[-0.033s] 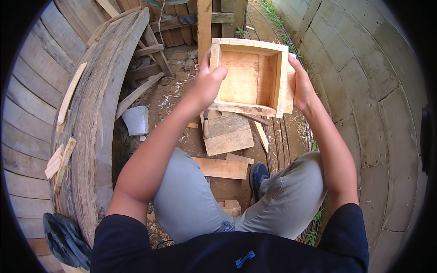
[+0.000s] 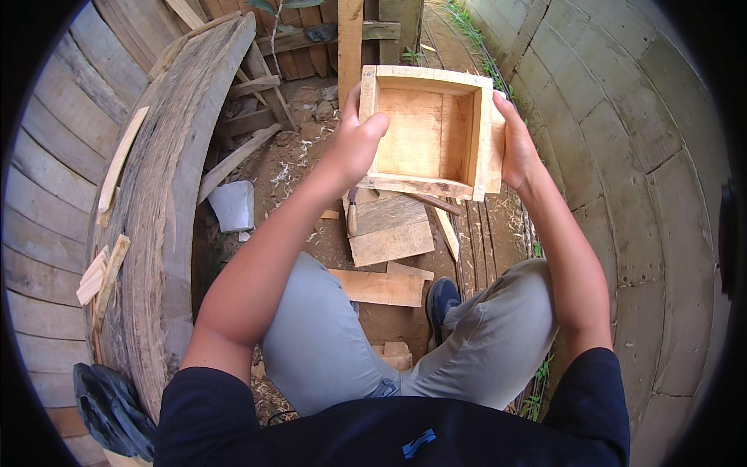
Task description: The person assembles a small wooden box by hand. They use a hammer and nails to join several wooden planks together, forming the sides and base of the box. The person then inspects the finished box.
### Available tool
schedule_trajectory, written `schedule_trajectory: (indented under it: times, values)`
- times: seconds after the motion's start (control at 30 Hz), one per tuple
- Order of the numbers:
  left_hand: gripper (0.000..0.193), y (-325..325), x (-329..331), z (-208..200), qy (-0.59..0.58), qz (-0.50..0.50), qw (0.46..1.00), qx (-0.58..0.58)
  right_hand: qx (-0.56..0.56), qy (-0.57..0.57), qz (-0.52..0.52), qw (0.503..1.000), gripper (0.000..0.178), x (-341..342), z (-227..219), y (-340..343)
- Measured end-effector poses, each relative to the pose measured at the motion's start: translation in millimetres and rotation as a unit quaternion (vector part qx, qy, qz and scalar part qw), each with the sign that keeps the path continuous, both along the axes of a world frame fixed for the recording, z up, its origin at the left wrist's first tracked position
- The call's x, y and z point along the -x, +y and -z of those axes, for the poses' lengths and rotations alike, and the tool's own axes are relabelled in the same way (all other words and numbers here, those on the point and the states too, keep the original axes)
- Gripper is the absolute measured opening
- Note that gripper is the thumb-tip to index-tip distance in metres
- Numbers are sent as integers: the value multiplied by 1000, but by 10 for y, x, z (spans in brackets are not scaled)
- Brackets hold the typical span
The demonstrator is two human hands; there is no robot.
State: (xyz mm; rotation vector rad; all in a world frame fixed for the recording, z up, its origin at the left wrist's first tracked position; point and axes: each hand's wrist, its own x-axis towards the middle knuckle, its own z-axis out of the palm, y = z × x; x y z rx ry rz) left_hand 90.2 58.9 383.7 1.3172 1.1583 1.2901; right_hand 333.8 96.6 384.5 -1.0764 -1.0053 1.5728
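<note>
Out in front of me I hold a shallow wooden box (image 2: pixel 420 132) with its hollow side facing me. My left hand (image 2: pixel 360 140) grips its left wall, the thumb resting over the inner edge. On the right side my right hand (image 2: pixel 516 144) clasps the outer end, its fingers mostly hidden behind the wood. Below the box lies a thick wooden block (image 2: pixel 397 237) on the ground. A tool with a wooden handle (image 2: pixel 352 219) leans or rests at the block's left side.
A weathered wooden bench (image 2: pixel 156 210) with offcuts (image 2: pixel 111 276) runs along my left. Near it lies a pale angular block (image 2: pixel 232 206). A concrete wall (image 2: pixel 622 156) bounds the right. Boards (image 2: pixel 377 287) lie between my feet; a dark plastic bag (image 2: pixel 113 409) sits at lower left.
</note>
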Motion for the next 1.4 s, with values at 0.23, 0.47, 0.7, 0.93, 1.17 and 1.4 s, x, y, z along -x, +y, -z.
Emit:
schedule_trajectory:
  times: [0.23,0.47,0.7,0.93,1.17,1.4]
  values:
    - [69,47,76,-8,-19,26,996,81,-28,42,-73,996,92,-182,193,139]
    - [48,95,101,42,24,0,993,114,-26,-69,-48,996,121,-148,384,305]
    - [60,81,124,86,14,5,995,97,-40,-101,-50,993,116,1,240,157]
    - [66,164,295,79,-82,116,969,202,97,-73,-71,990,84,49,128,153]
    - [87,263,390,-21,-227,155,946,174,136,51,-12,989,79,41,97,233]
    - [86,198,330,-105,-233,191,952,-50,155,354,-43,921,53,-24,-257,190]
